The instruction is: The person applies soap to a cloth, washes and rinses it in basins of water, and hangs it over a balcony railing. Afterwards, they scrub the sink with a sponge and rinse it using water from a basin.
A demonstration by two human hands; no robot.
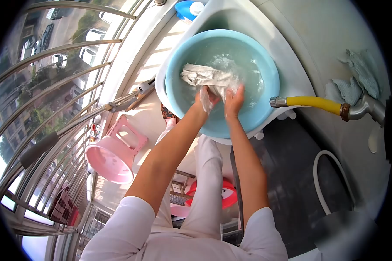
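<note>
A light blue basin [270, 78] holds cloudy water and stands in a white sink [298, 74]. In the water lies a bunched whitish cloth [202, 75], with small splashes around it. My left hand [208, 99] is closed on the cloth's lower part, some of it hanging over the fingers. Just to the right, my right hand [234, 101] grips the cloth's right end, its fingertips partly blurred by the splashing. Both hands are low over the middle of the basin, close together.
A yellow hose [313, 102] on a metal tap reaches the basin's right rim. Wet cloths [357, 80] hang beyond it. A blue bottle [185, 9] stands behind the basin. At left are a pink basin [111, 161], a pink stool [137, 137], a pole [80, 119] and window bars.
</note>
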